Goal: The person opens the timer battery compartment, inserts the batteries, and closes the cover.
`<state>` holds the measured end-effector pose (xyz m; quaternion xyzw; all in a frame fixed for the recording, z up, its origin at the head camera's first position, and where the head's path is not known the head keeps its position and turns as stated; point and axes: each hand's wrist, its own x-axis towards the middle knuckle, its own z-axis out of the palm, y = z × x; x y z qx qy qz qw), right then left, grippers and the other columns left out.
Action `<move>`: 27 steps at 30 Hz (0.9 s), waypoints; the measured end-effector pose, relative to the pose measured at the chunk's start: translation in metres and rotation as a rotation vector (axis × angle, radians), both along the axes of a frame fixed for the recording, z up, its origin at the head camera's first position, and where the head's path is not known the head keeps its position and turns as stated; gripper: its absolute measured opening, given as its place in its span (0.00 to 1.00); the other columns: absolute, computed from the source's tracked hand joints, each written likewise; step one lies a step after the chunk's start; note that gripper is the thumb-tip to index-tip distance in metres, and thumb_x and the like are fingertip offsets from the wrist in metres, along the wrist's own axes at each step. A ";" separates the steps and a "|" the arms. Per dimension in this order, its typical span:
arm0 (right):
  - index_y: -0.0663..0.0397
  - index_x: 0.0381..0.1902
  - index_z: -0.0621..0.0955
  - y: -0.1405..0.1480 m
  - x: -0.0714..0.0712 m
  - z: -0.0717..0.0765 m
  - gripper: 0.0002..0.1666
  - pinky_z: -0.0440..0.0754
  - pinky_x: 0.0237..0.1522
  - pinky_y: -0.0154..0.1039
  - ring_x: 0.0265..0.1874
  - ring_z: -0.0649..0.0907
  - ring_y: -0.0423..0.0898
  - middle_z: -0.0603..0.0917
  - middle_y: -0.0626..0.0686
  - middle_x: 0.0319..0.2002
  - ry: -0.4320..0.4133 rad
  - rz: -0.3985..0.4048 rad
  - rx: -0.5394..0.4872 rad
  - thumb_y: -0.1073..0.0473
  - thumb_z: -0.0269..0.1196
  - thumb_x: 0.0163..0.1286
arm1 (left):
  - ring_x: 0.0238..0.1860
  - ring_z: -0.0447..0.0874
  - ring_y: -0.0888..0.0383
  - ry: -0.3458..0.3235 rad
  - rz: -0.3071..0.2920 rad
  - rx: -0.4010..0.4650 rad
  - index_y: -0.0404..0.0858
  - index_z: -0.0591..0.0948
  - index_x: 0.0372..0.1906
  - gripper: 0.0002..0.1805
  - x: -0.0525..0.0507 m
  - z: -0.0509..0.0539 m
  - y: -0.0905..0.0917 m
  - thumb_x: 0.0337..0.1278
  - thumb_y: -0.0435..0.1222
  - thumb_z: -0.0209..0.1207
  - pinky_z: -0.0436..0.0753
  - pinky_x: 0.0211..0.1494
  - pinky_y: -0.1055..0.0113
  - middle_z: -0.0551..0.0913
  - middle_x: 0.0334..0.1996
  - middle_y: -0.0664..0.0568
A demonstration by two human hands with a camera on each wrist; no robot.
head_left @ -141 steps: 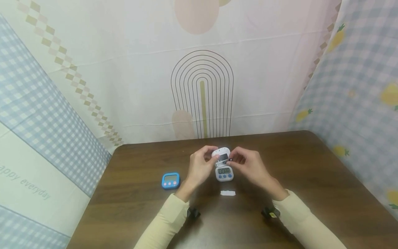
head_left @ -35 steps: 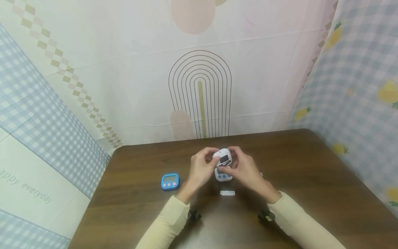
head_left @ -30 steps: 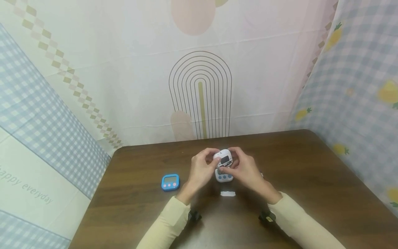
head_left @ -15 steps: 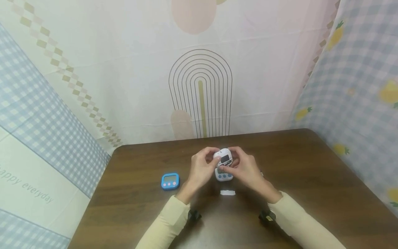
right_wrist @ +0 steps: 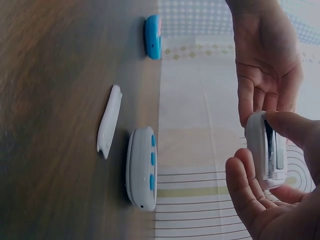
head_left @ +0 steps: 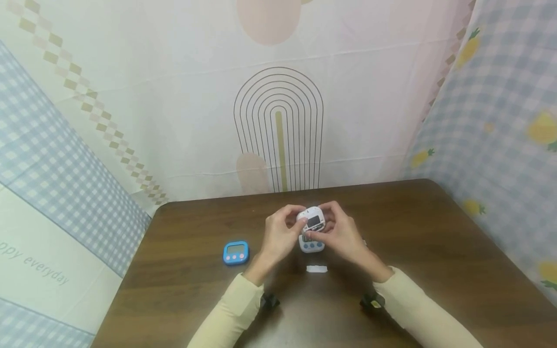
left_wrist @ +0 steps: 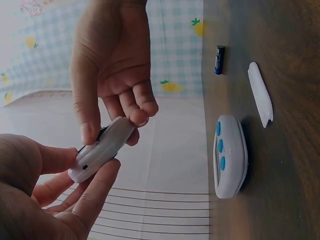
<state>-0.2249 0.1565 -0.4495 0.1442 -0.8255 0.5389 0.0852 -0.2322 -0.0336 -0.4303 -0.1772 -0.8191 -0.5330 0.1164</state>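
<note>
Left wrist, held timer (left_wrist: pixel 104 150) edgewise, long axis diagonal

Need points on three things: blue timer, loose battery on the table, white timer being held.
Blue timer (head_left: pixel 236 250): head view, on its display.
Battery (left_wrist: pixel 219 60): left wrist view, middle of its dark barrel.
Held white timer (left_wrist: pixel 104 150): left wrist view, on its white side edge.

Pale cream sleeves (head_left: pixel 230 309), black wrist cameras (head_left: pixel 270 302), right one yellow-marked, bare hands (head_left: pixel 279 235)
</note>
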 end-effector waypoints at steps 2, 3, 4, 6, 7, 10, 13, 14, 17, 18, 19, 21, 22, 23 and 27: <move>0.58 0.62 0.71 0.000 0.001 0.000 0.41 0.92 0.38 0.38 0.37 0.92 0.51 0.90 0.61 0.45 -0.037 0.017 -0.052 0.62 0.82 0.57 | 0.38 0.90 0.57 -0.007 0.000 0.000 0.38 0.87 0.53 0.12 0.001 0.001 0.000 0.67 0.30 0.69 0.89 0.46 0.67 0.91 0.43 0.48; 0.58 0.62 0.71 0.000 0.001 -0.001 0.41 0.92 0.41 0.39 0.40 0.92 0.53 0.90 0.62 0.46 -0.052 0.025 -0.073 0.63 0.82 0.57 | 0.37 0.90 0.58 -0.014 0.000 0.000 0.38 0.87 0.53 0.12 0.001 0.000 0.000 0.67 0.30 0.69 0.89 0.46 0.67 0.91 0.43 0.48; 0.59 0.63 0.70 0.000 0.001 -0.001 0.41 0.92 0.43 0.40 0.42 0.92 0.54 0.90 0.63 0.47 -0.066 0.032 -0.092 0.63 0.82 0.58 | 0.37 0.90 0.59 -0.019 0.000 0.001 0.38 0.87 0.53 0.12 0.001 0.000 0.000 0.67 0.30 0.68 0.89 0.45 0.67 0.91 0.43 0.48; 0.59 0.63 0.69 0.000 0.002 0.000 0.42 0.92 0.46 0.41 0.46 0.92 0.58 0.89 0.65 0.48 -0.089 0.044 -0.125 0.65 0.81 0.58 | 0.37 0.90 0.60 -0.028 0.002 0.001 0.38 0.87 0.54 0.13 0.002 -0.001 0.000 0.67 0.30 0.68 0.89 0.45 0.67 0.91 0.43 0.48; 0.59 0.63 0.69 -0.001 0.002 0.000 0.42 0.92 0.46 0.42 0.47 0.92 0.59 0.89 0.65 0.48 -0.100 0.046 -0.136 0.66 0.81 0.57 | 0.37 0.90 0.60 -0.031 0.002 0.002 0.38 0.87 0.54 0.13 0.002 -0.001 0.000 0.67 0.30 0.68 0.89 0.45 0.66 0.91 0.43 0.48; 0.59 0.63 0.68 -0.001 0.003 0.001 0.42 0.92 0.47 0.43 0.48 0.91 0.61 0.89 0.67 0.49 -0.134 0.050 -0.165 0.67 0.80 0.57 | 0.37 0.90 0.59 -0.040 0.001 0.006 0.38 0.87 0.54 0.13 0.002 -0.001 0.000 0.67 0.30 0.68 0.89 0.44 0.67 0.91 0.43 0.48; 0.58 0.64 0.67 -0.002 0.003 0.002 0.42 0.92 0.48 0.44 0.49 0.91 0.60 0.88 0.68 0.50 -0.164 0.049 -0.186 0.68 0.80 0.58 | 0.37 0.90 0.59 -0.039 0.001 0.009 0.38 0.87 0.54 0.13 0.002 0.000 0.001 0.68 0.30 0.68 0.89 0.44 0.67 0.91 0.43 0.47; 0.58 0.65 0.67 -0.002 0.002 0.003 0.43 0.92 0.48 0.44 0.48 0.91 0.60 0.88 0.68 0.50 -0.172 0.050 -0.193 0.68 0.79 0.59 | 0.37 0.90 0.59 -0.036 0.001 0.012 0.38 0.87 0.54 0.13 0.002 0.000 0.001 0.68 0.30 0.68 0.89 0.44 0.67 0.92 0.43 0.47; 0.57 0.65 0.67 -0.002 0.002 0.004 0.43 0.92 0.45 0.43 0.46 0.92 0.57 0.88 0.68 0.50 -0.179 0.053 -0.214 0.68 0.79 0.59 | 0.37 0.91 0.58 -0.023 -0.003 0.024 0.37 0.87 0.54 0.12 0.001 0.002 0.001 0.68 0.30 0.68 0.90 0.43 0.67 0.92 0.43 0.46; 0.57 0.66 0.67 -0.002 0.002 0.005 0.43 0.92 0.43 0.43 0.44 0.92 0.56 0.88 0.68 0.49 -0.178 0.055 -0.222 0.68 0.78 0.59 | 0.37 0.91 0.58 -0.019 -0.005 0.029 0.36 0.87 0.54 0.12 0.001 0.002 0.001 0.67 0.30 0.68 0.90 0.43 0.67 0.92 0.43 0.46; 0.58 0.66 0.67 -0.002 0.002 0.005 0.43 0.92 0.41 0.42 0.42 0.92 0.55 0.88 0.68 0.48 -0.175 0.057 -0.227 0.68 0.78 0.59 | 0.36 0.91 0.57 -0.014 -0.006 0.033 0.36 0.87 0.53 0.12 0.001 0.002 0.001 0.67 0.30 0.68 0.90 0.42 0.67 0.92 0.43 0.45; 0.58 0.66 0.67 -0.003 0.002 0.007 0.42 0.91 0.38 0.42 0.39 0.92 0.53 0.89 0.68 0.47 -0.168 0.061 -0.242 0.69 0.78 0.59 | 0.36 0.92 0.57 -0.010 -0.009 0.039 0.36 0.87 0.53 0.12 0.001 0.003 0.001 0.67 0.29 0.68 0.90 0.42 0.66 0.92 0.43 0.44; 0.58 0.66 0.67 -0.003 0.002 0.007 0.42 0.91 0.36 0.42 0.37 0.91 0.52 0.89 0.68 0.46 -0.165 0.064 -0.252 0.70 0.78 0.60 | 0.37 0.92 0.57 -0.014 -0.009 0.041 0.36 0.87 0.53 0.12 0.001 0.003 0.001 0.67 0.30 0.68 0.90 0.41 0.67 0.92 0.43 0.44; 0.58 0.66 0.67 -0.003 0.002 0.007 0.42 0.91 0.35 0.42 0.36 0.91 0.51 0.88 0.68 0.45 -0.161 0.066 -0.258 0.70 0.77 0.60 | 0.37 0.92 0.56 -0.016 -0.009 0.041 0.36 0.87 0.54 0.12 0.001 0.003 0.000 0.67 0.30 0.68 0.90 0.41 0.67 0.92 0.44 0.44; 0.58 0.66 0.68 -0.003 0.002 0.006 0.40 0.91 0.32 0.43 0.32 0.90 0.48 0.88 0.69 0.44 -0.155 0.075 -0.287 0.72 0.76 0.60 | 0.37 0.92 0.56 -0.027 -0.012 0.046 0.36 0.87 0.54 0.13 0.002 0.002 0.000 0.67 0.29 0.68 0.90 0.39 0.69 0.92 0.44 0.44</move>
